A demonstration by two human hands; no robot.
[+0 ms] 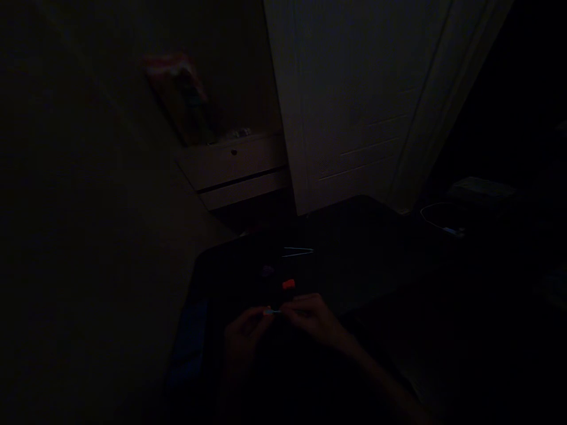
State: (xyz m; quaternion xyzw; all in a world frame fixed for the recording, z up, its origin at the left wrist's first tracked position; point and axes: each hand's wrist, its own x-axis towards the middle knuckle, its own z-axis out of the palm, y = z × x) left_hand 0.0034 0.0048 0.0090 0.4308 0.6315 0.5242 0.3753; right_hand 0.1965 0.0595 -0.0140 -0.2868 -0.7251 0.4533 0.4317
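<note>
The room is very dark. My left hand (244,330) is closed in a pinch around a small orange and pale piece (268,311). From that piece a thin pale shaft (277,311) runs across to my right hand (312,316), whose fingertips are pinched at its other end. What exactly the right fingers grip is too dim to make out. Just beyond the right hand lies a small bright orange object (289,284). Farther off, a pair of metal tweezers (299,252) rests on the dark table (345,265). Left of them is a dim purplish lump (266,271).
A dark blue object (190,336) is at the table's left side. Behind the table stand a light drawer unit (239,162) and a white panelled door (349,106). A thin white cable (432,221) lies at the right. A red-topped package (177,88) is above the drawers.
</note>
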